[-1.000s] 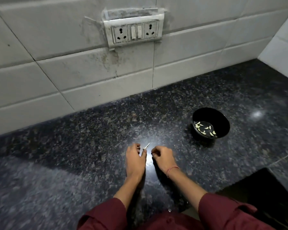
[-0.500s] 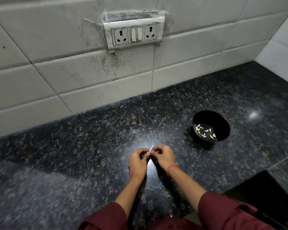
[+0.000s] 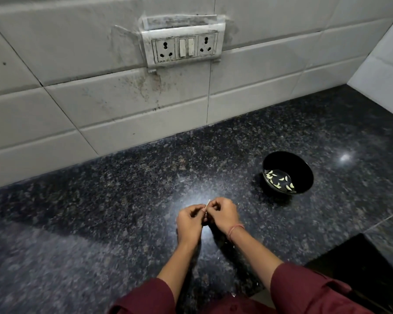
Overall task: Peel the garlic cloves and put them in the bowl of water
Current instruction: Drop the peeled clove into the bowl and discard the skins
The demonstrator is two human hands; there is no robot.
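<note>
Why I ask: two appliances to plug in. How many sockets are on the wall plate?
2. The left socket sits at the left end of the wall plate, the right socket at its right end, with two switches between them. None seems hidden.

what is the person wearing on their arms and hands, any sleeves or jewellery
Both arms are in dark maroon cloth: the left sleeve and the right sleeve end short of the forearms, which are uncovered. A thin reddish thread band circles the right wrist. The left hand and the right hand are ungloved, and no rings can be made out.
</note>
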